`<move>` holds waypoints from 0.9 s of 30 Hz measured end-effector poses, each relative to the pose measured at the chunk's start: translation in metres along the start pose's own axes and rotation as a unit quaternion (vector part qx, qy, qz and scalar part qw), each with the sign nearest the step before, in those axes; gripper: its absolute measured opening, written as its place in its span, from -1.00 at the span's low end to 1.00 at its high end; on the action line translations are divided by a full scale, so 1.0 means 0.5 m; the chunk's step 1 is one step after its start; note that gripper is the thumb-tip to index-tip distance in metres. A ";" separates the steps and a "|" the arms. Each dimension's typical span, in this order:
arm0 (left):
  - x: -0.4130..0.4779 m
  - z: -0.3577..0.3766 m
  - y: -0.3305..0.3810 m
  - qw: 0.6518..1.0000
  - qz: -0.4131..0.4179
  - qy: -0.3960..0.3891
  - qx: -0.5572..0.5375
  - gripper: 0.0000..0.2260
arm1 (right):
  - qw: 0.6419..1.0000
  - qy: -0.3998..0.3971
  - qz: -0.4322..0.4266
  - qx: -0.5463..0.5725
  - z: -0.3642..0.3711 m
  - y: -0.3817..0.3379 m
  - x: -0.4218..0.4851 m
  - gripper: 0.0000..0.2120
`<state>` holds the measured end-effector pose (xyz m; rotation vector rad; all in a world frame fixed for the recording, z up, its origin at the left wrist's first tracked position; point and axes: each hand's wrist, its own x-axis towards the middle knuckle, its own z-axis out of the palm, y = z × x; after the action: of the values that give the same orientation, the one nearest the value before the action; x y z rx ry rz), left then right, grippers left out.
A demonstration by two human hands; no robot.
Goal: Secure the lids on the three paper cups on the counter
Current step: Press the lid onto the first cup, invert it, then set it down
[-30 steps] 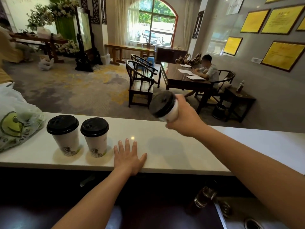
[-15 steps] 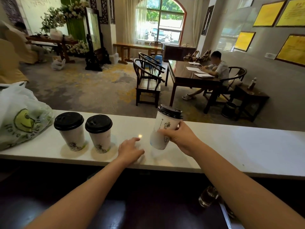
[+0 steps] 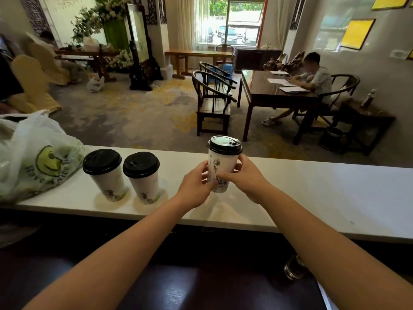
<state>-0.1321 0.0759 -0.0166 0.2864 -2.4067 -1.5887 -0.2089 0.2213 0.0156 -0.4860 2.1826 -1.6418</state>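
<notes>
White paper with a little black drawing makes up the third cup [image 3: 218,173], and both hands wrap around its lower half. The left hand [image 3: 196,186] grips one side and the right hand [image 3: 242,176] grips the other, probably so the cup stays upright and does not slip. The cup looks lifted just above the white counter [image 3: 312,198], though I cannot tell for sure if its bottom touches. Its black lid [image 3: 224,145] sits on top and looks level. The hands hold low, which leaves the lid free to be pushed down. Two more cups stand side by side on the counter to the left, the far cup [image 3: 105,175] and the near cup [image 3: 143,177], each with a black lid on. A plastic bag [image 3: 33,157] lies beside them.
</notes>
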 end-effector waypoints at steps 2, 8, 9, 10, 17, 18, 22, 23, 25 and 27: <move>0.014 0.002 0.001 1.000 0.005 0.016 0.002 -0.55 | 1.000 0.002 -0.001 0.001 -0.002 0.002 0.019 -0.32; 0.076 0.005 0.003 0.997 0.006 0.077 0.007 -0.54 | 0.999 0.016 -0.029 0.000 0.007 -0.011 0.091 -0.51; 0.086 0.006 0.001 0.996 0.006 0.086 0.010 -0.54 | 0.999 0.019 -0.029 -0.005 0.010 -0.012 0.104 -0.54; 0.097 0.007 -0.001 0.995 0.004 0.094 0.014 -0.54 | 0.999 0.020 -0.029 -0.012 0.013 -0.011 0.116 -0.55; 0.150 0.016 -0.036 0.992 -0.001 0.125 0.033 -0.58 | 0.999 0.024 -0.021 -0.025 0.033 0.021 0.190 -0.56; 0.156 0.017 -0.041 0.991 -0.004 0.128 0.031 -0.58 | 0.999 0.023 -0.021 -0.022 0.035 0.025 0.199 -0.57; 0.182 0.025 -0.064 0.989 -0.013 0.142 0.039 -0.62 | 0.999 0.029 -0.009 -0.022 0.050 0.042 0.226 -0.62; 0.185 0.028 -0.071 0.989 -0.016 0.143 0.042 -0.63 | 0.999 0.030 -0.008 -0.020 0.054 0.051 0.232 -0.60; 0.193 0.033 -0.079 0.989 -0.022 0.143 0.041 -0.61 | 0.999 0.029 -0.005 -0.022 0.061 0.063 0.248 -0.53; 0.200 0.034 -0.078 0.988 -0.025 0.147 0.037 -0.59 | 0.999 0.028 -0.006 -0.025 0.064 0.058 0.258 -0.49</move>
<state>-0.2314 0.0460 -0.0497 0.5561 -2.2469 -1.3692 -0.3075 0.1405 -0.0313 -0.4728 2.2696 -1.6281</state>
